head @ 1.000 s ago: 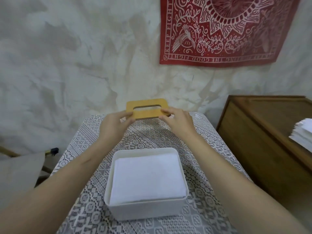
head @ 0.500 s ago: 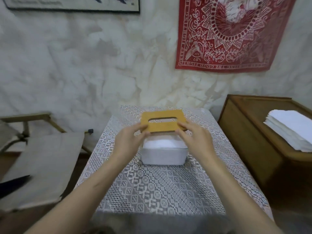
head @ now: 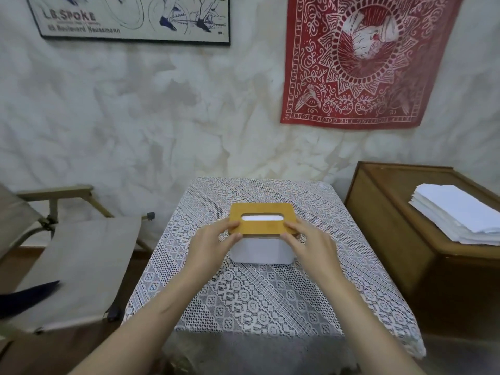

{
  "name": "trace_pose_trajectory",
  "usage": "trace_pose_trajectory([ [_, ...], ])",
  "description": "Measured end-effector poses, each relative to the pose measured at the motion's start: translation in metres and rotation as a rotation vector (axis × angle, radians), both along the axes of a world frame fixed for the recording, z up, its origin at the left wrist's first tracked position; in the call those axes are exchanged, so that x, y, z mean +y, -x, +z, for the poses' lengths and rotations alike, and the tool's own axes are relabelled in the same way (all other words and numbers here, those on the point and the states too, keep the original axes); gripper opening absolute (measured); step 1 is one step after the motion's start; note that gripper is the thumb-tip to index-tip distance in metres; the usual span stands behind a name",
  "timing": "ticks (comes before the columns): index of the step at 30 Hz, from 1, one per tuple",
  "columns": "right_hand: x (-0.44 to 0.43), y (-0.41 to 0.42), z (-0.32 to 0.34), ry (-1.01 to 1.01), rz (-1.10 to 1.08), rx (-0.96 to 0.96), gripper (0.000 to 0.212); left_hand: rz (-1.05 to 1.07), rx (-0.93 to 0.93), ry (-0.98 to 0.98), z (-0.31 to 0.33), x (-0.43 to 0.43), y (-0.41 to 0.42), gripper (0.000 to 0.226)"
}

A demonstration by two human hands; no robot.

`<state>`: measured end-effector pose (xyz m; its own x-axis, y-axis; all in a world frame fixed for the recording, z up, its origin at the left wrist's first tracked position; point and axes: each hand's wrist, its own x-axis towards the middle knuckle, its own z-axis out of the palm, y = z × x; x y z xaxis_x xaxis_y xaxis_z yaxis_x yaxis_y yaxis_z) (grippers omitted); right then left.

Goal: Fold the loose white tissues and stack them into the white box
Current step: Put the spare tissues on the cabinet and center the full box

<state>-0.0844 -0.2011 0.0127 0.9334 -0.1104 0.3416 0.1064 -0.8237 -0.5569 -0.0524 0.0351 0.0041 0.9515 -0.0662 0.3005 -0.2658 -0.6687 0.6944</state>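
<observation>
Lid [head: 262, 228]: on box [head: 261, 251], white showing through slot.
Left hand [head: 211, 244]: pinching lid's near left corner.
Right hand [head: 311, 247]: pinching near right corner.
Tissues [head: 460, 212]: stacked on cabinet [head: 392, 239].

The wooden lid [head: 262, 212] hides the inside of the white box [head: 261, 251] — only a thin strip of tissues [head: 262, 218] shows through its slot. The left hand [head: 211, 244] covers the lid's corner at 7 o'clock, the right hand [head: 311, 246] the one at 5 o'clock. The top edge cuts the poster [head: 130, 20] at 11 o'clock and the red cloth [head: 365, 63] at 1 o'clock. The stack of white sheets [head: 460, 215] at 3 o'clock runs off the right edge. At 8 o'clock a dark blue shape [head: 27, 295] is blurred — unidentifiable.
</observation>
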Motion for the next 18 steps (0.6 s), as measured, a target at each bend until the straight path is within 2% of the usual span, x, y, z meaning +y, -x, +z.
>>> trace_pose_trajectory([
  [18,-0.0037,0.003,0.0013,0.053,0.015,0.016,0.042,0.007,-0.012,-0.032,-0.0108,-0.0019,-0.0067,0.04],
])
